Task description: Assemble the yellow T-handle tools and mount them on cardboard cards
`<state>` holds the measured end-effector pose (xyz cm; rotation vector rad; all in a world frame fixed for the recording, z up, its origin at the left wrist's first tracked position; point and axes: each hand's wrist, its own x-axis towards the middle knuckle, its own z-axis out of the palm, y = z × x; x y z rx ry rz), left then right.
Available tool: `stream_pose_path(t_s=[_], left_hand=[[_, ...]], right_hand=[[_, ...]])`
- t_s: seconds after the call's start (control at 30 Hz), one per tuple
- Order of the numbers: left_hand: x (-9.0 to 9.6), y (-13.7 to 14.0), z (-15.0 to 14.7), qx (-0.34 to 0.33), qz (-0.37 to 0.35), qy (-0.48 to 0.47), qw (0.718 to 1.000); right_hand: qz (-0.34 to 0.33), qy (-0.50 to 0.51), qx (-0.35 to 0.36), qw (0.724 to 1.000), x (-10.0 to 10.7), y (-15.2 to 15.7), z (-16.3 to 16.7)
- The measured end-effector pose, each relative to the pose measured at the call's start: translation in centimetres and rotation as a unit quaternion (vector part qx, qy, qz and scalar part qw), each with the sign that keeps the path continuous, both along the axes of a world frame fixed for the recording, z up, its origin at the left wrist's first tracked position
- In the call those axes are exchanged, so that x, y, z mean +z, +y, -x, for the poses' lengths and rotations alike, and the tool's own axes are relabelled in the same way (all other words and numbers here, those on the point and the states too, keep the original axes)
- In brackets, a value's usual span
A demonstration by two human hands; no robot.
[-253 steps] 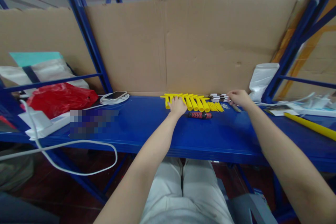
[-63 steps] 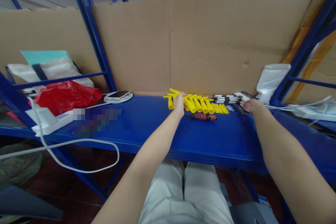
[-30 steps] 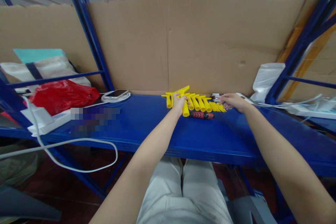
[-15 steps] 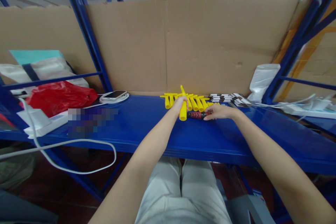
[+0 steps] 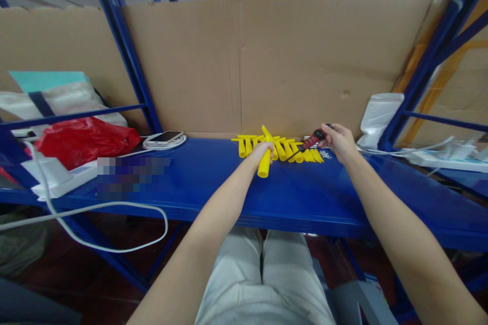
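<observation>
My left hand [image 5: 263, 153] is closed around a yellow plastic piece with a hollow tube end and short arms [image 5: 264, 166], the tube's mouth facing me. In my right hand [image 5: 338, 140] is a red and black screwdriver [image 5: 314, 138], gripped near the end of its handle, its thin shaft slanting down to the left. Behind my hands lies a row of similar yellow pieces [image 5: 290, 151]. Several small flat yellow parts [image 5: 314, 156] rest under and beside the screwdriver, and a little heap of tiny metal bits [image 5: 325, 154], perhaps screws, sits to their right.
A blue shelf top [image 5: 213, 183] carries everything, backed by a cardboard sheet [image 5: 183, 71]. Left are a phone [image 5: 166, 136] on a coiled white cable, a red plastic bag [image 5: 87, 139] and a power strip [image 5: 70, 180]. A white pouch [image 5: 381, 119] leans at the right post.
My right hand has lifted the screwdriver off the shelf, raising it and tilting its shaft downward. The small yellow parts and metal bits are now uncovered. My left hand stays nearly still.
</observation>
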<state>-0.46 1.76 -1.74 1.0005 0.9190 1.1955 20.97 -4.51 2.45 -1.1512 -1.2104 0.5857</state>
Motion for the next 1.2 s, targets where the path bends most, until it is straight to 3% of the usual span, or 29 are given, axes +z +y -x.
stream_pose_path(t_s=[0.03,0.1,0.5,0.77,1.2], left_hand=[[0.1,-0.2,0.0,-0.041,-0.004,0.036,0.999],[0.4,-0.5,0.1,-0.054,-0.005,0.049,0.997],[1.1,-1.5,0.0,-0.078,-0.009,0.075,0.994],[1.5,-1.9,0.1,-0.083,-0.009,0.114,0.99],[1.7,-2.0,0.3,-0.114,-0.004,0.074,0.991]], right_hand=[[-0.011,0.016,-0.017,1.0,0.0,0.2,-0.2],[-0.03,0.041,-0.04,0.998,-0.1,0.7,-0.6],[-0.062,0.082,-0.04,0.994,-0.6,1.6,-1.2],[-0.1,0.193,-0.028,0.976,-0.6,2.2,-0.9],[-0.092,0.206,-0.03,0.974,-0.3,1.7,-1.1]])
